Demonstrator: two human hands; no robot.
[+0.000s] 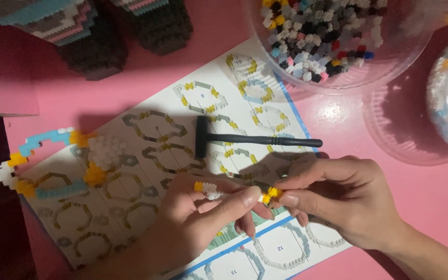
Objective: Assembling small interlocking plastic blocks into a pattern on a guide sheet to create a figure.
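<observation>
Instruction sheet (146, 181) on table (431, 197): small hammer (250, 139) on it, block ring (53, 161) at its left edge, hands (182, 223) over its near edge, two bowls (333, 41) behind-right.

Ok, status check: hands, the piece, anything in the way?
Left hand and right hand both pinching a small bead strip over the sheet. Black hammer lies just beyond, apart. Nothing in the way.

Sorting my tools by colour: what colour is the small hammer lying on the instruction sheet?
The small hammer is black all over, head and handle, seen in the head view.
</observation>
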